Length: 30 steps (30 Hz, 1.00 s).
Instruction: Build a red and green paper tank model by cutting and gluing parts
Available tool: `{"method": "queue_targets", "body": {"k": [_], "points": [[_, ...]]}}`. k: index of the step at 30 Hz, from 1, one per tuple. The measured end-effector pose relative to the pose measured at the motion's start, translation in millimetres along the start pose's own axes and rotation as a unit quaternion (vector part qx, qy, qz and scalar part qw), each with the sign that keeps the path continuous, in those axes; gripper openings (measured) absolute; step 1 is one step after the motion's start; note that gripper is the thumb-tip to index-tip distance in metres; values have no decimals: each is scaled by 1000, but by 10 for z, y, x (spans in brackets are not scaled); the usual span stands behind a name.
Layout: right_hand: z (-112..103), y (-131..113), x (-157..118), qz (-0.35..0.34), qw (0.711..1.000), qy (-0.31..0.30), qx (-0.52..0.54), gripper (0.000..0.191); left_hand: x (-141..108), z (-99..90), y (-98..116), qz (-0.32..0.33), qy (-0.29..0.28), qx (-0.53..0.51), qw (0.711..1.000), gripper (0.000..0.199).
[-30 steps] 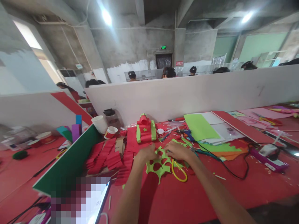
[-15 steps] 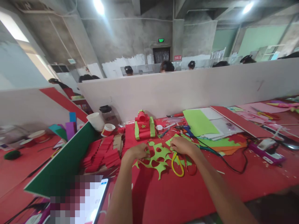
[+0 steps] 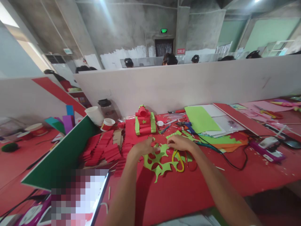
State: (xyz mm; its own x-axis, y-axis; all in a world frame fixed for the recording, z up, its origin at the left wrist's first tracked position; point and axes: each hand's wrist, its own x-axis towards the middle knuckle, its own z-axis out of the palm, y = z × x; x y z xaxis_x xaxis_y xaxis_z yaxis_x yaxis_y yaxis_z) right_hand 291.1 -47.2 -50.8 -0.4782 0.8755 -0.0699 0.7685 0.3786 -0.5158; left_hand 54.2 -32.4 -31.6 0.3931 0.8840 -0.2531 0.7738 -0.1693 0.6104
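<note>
A lime-green cut-out scrap sheet (image 3: 158, 170) full of round holes lies on the red table, between and below my hands. My left hand (image 3: 144, 147) is over its upper left part, with thumb and fingers apart and nothing visible in its grasp. At the scrap's upper right edge, my right hand (image 3: 180, 142) has its fingers curled together on the green material. Just under that hand lie scissors with a yellow handle loop (image 3: 180, 165) and a red one; their blades are hidden. Behind the hands stands a red and green craft piece (image 3: 144, 123) with a star.
Stacked red strips (image 3: 101, 147) lie on the left beside a green board (image 3: 58, 153). Paper cups (image 3: 94, 115) stand behind them. Toward the right are a blue glue gun (image 3: 188, 126), green sheets (image 3: 202, 121), a cable and a purple power strip (image 3: 266, 152). A white partition (image 3: 183, 84) runs behind.
My left hand has opened up from the scrap sheet and its fingers are farther apart. The scrap has turned and shifted a little. The view has tilted slightly downward.
</note>
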Motion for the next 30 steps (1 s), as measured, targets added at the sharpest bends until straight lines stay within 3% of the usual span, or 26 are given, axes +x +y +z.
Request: {"method": "queue_targets", "body": {"k": [2, 4, 9, 12, 16, 21, 26, 28, 30], "points": [[18, 39, 7, 17, 998, -15, 55, 13, 46, 98, 28, 9, -67, -1, 998, 58], [25, 70, 4, 38, 991, -25, 126, 14, 66, 182, 85, 28, -89, 24, 995, 60], [-5, 119, -23, 92, 963, -14, 253, 12, 76, 347, 208, 34, -47, 94, 994, 58], [-39, 160, -43, 106, 958, 3, 265, 12, 133, 418, 197, 51, -37, 93, 994, 53], [-51, 220, -52, 114, 956, -22, 270, 15, 222, 461, 157, 74, -24, 101, 992, 35], [-60, 207, -40, 57, 942, 1, 331, 22, 182, 351, 205, 120, -41, 58, 990, 24], [-147, 116, -63, -14, 874, 59, 482, 32, 23, 72, 239, 153, -46, -102, 982, 39], [-181, 91, -79, -12, 881, 68, 469, 34, -16, -15, 201, 169, -62, -137, 974, 37], [-199, 66, -89, -7, 908, 79, 411, 34, -21, -45, 139, 165, -79, -116, 976, 34]]}}
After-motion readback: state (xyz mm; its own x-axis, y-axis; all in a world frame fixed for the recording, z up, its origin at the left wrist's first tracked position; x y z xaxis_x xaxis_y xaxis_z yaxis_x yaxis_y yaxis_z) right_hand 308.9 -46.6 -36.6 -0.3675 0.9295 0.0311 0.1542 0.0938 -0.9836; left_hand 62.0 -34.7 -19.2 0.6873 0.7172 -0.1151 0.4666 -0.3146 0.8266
